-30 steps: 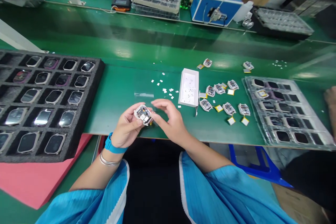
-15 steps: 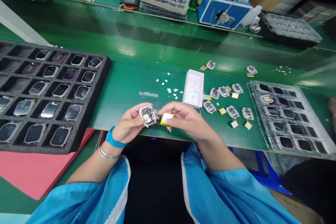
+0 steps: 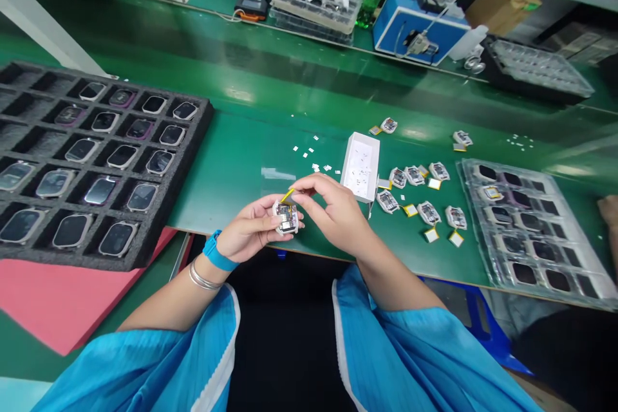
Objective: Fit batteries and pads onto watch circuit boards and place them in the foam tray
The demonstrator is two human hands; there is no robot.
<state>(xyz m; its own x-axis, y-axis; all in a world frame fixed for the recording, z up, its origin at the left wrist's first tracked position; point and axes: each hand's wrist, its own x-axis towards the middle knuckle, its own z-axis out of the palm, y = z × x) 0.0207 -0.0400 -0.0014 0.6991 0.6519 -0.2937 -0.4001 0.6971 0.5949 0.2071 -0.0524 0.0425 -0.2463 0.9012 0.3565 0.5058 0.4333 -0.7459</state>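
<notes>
An opened smartwatch case point(image 3: 286, 218) with its circuit board showing lies in my left hand point(image 3: 254, 226), gripped between thumb and fingers. My right hand point(image 3: 326, 206) pinches a thin yellow-edged battery point(image 3: 288, 196) just above the case, tilted nearly edge-on. Right of the hands stands a white box point(image 3: 360, 164) with small dark bits in it. Several more open watch cases point(image 3: 387, 201) lie beyond it, with batteries point(image 3: 410, 210) beside them. Small white pieces point(image 3: 315, 168) are scattered on the table in front of my hands.
At the left, a black foam tray point(image 3: 203, 122) holds smartwatches in its compartments. Clear plastic trays point(image 3: 574, 206) with watch screens lie at the right. A blue box device point(image 3: 410, 26) stands on the back shelf. Part of another person's hand point(image 3: 609, 212) shows at the right edge.
My right hand has moved the battery from beside the watch case to above it and turned it edge-on. The case in my left hand has turned. The whole view has shifted slightly.
</notes>
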